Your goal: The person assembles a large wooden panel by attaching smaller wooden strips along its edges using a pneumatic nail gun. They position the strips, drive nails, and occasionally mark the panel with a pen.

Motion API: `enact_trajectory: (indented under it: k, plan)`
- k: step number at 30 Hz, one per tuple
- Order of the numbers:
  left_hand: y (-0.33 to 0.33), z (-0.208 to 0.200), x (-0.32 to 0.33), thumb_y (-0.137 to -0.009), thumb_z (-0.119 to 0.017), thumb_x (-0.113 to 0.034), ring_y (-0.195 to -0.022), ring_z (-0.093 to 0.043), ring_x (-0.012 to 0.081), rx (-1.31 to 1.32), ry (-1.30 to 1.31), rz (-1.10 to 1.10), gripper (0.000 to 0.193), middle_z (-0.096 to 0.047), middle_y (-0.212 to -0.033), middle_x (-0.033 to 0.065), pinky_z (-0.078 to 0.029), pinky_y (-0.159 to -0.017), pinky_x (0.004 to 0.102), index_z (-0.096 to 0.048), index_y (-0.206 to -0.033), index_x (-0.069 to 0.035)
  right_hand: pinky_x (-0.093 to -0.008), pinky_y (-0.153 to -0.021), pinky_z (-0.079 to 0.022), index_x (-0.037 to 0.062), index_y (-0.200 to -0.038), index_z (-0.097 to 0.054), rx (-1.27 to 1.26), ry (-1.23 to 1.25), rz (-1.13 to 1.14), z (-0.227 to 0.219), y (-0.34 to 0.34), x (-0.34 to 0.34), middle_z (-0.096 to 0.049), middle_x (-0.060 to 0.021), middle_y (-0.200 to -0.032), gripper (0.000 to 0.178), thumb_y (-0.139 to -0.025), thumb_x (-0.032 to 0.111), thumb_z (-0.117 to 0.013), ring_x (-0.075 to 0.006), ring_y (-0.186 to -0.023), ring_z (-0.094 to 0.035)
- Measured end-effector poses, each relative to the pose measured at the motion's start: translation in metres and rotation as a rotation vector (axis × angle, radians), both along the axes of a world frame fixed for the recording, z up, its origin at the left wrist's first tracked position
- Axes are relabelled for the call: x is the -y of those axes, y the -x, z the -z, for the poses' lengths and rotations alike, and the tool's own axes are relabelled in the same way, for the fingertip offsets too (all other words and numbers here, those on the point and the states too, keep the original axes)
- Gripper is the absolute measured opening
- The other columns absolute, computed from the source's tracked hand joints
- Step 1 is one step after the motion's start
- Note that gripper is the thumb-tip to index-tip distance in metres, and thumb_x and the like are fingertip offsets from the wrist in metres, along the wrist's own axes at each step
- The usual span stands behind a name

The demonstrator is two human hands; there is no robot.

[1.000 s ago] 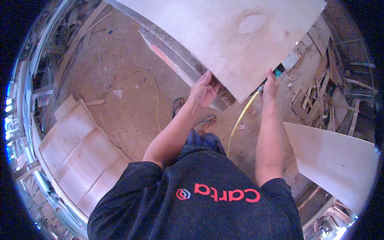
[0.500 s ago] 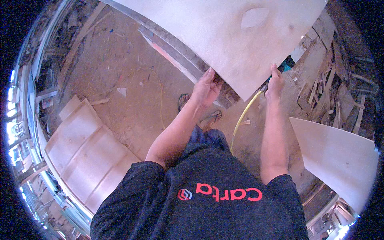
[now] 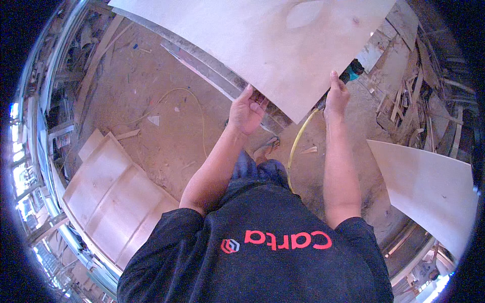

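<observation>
A large pale plywood sheet [image 3: 262, 55] reaches from the far edge of the view toward me, one corner pointing at my body. My left hand [image 3: 246, 113] is closed on its left edge, the thumb on top and the fingers partly underneath. On the other side of that corner, my right hand [image 3: 335, 101] pinches the right edge with its thumb up. Just beyond the right hand, a teal and black tool [image 3: 352, 73] shows partly from behind the sheet. A yellow hose [image 3: 298, 139] runs from beside that hand down toward my legs.
Under the sheet's left edge lies a long board-like support [image 3: 202, 65]. A ribbed, curved wooden panel [image 3: 118, 192] leans at the left, and another plywood sheet [image 3: 424, 187] stands at the right. Scrap wood [image 3: 401, 103] is piled at the far right. Thin hose crosses the dirt floor [image 3: 166, 126].
The plywood sheet and both hands have shifted slightly left and farther away in the view. Both hands keep their hold on its edges. One of my feet is now mostly hidden.
</observation>
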State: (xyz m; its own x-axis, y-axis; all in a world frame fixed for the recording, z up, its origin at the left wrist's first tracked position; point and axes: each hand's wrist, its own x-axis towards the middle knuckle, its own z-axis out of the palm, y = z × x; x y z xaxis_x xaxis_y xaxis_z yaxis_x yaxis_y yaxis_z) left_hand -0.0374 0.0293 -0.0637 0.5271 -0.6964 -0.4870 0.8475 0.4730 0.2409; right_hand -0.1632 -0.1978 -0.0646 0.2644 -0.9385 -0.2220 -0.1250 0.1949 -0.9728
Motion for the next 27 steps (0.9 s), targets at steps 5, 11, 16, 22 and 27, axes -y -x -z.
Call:
enact_trajectory:
  k: [5,11,16,22,27]
  plan:
    - [0.009,-0.021,0.008,-0.102,-0.052,-0.021,-0.102,-0.062,0.0217,0.099,-0.128,-0.122,0.025,-0.064,-0.117,0.0065,-0.050,-0.088,0.0380,-0.059,-0.120,-0.005,-0.0303,-0.085,-0.049,-0.0060,-0.109,-0.069,-0.192,0.024,0.012,-0.011,0.002,-0.009,-0.069,-0.0107,-0.102,0.060,-0.093,0.052,-0.063,-0.0180,-0.093,-0.063]
    - [0.012,-0.001,-0.012,-0.097,-0.057,-0.022,-0.094,-0.063,0.0226,0.211,-0.322,-0.248,0.025,-0.066,-0.107,0.0063,-0.054,-0.076,0.0367,-0.059,-0.118,-0.007,-0.0325,-0.084,-0.048,0.0012,-0.112,-0.068,-0.309,0.078,0.037,0.016,0.076,-0.020,-0.068,-0.0098,-0.103,0.052,-0.094,0.049,-0.061,-0.0216,-0.092,-0.062]
    - [-0.029,-0.026,-0.081,-0.092,-0.048,-0.019,-0.057,-0.049,0.0112,0.356,-0.580,-0.298,0.010,-0.050,-0.070,-0.0033,-0.040,-0.049,0.0276,-0.054,-0.091,-0.011,-0.0322,-0.092,-0.049,0.0050,-0.149,-0.036,-0.417,0.632,-0.110,-0.008,0.177,-0.033,-0.061,-0.0115,-0.122,0.072,-0.090,0.022,-0.072,-0.0222,-0.105,-0.061]
    - [-0.123,-0.086,-0.085,-0.087,-0.069,-0.040,-0.068,-0.048,0.0162,1.606,-0.633,-0.176,0.040,-0.053,-0.080,0.0016,-0.043,-0.060,0.0303,-0.054,-0.089,-0.003,-0.0332,-0.082,-0.051,0.0086,-0.151,-0.031,-0.444,0.627,0.043,-0.127,0.232,-0.093,-0.061,-0.0103,-0.103,0.073,-0.091,0.023,-0.071,-0.0190,-0.089,-0.063]
    - [-0.166,-0.088,-0.054,-0.083,-0.075,-0.049,-0.087,-0.064,0.0289,2.482,-0.696,-0.010,0.057,-0.064,-0.101,0.0117,-0.048,-0.089,0.0435,-0.059,-0.105,0.001,-0.0249,-0.055,-0.050,0.0071,-0.133,-0.049,-0.533,0.297,0.140,-0.184,0.224,-0.112,-0.058,-0.0039,-0.083,0.050,-0.093,0.027,-0.070,-0.0104,-0.062,-0.060]
